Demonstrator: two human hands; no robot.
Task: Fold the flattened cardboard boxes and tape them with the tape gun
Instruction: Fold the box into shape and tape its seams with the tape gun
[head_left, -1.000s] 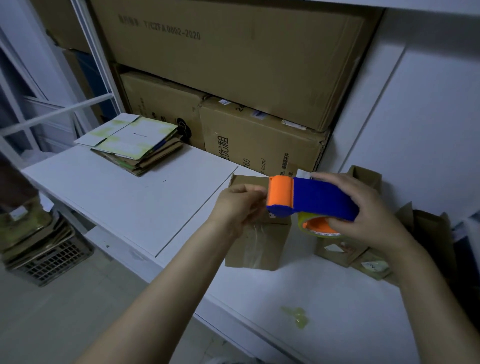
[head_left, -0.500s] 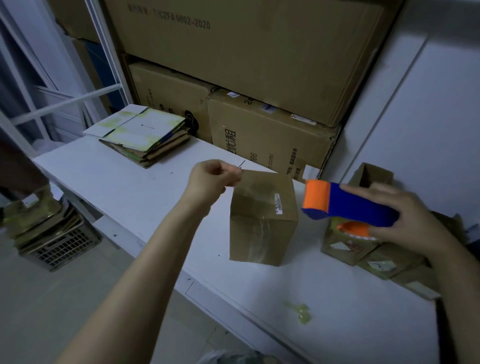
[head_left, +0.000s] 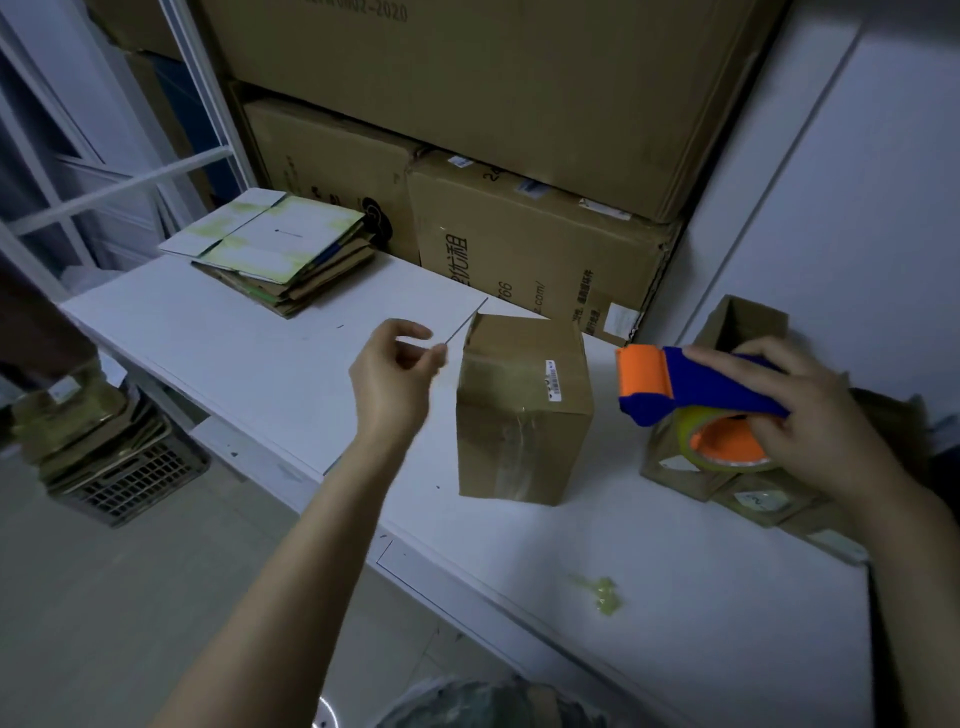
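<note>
In the head view, I am holding the tape gun (head_left: 691, 387) to the right of the folded box (head_left: 522, 410), which is standing on the white table (head_left: 218, 332); a second ago both hands were meeting over its top. My right hand (head_left: 815, 415) is gripping the gun's blue body, and my left hand (head_left: 392, 376) is hovering just left of the box, fingers curled; I cannot tell whether it is pinching tape. I am judging this box taped, with the flattened stack (head_left: 275, 249) waiting at far left.
</note>
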